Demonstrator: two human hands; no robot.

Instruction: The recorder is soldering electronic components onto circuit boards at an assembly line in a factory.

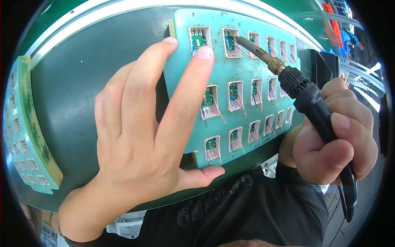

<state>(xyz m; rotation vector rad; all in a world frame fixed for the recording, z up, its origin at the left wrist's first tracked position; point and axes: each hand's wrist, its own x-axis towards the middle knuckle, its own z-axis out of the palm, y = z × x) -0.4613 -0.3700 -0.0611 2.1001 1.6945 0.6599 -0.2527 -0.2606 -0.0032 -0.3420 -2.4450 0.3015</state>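
Note:
My right hand point(335, 131) is wrapped round the black handle of a soldering iron point(296, 82). The iron's tip reaches a small green circuit board point(227, 40) in a white housing of the top row, second from the left. Spread over the left part of a turquoise tray point(222, 70) is my left hand point(144, 107), its fingers apart. Its index fingertip lies by the top-left housing point(200, 37), and its thumb is at the tray's lower edge. Rows of white housings hold green boards, most with thin red and blue wires hanging out.
Another turquoise tray point(31, 140) of similar housings stands at the far left of the dark green table point(70, 90). A black box-like object point(323, 68) is beyond the tray's right end. A white rail point(111, 16) runs along the table's back edge.

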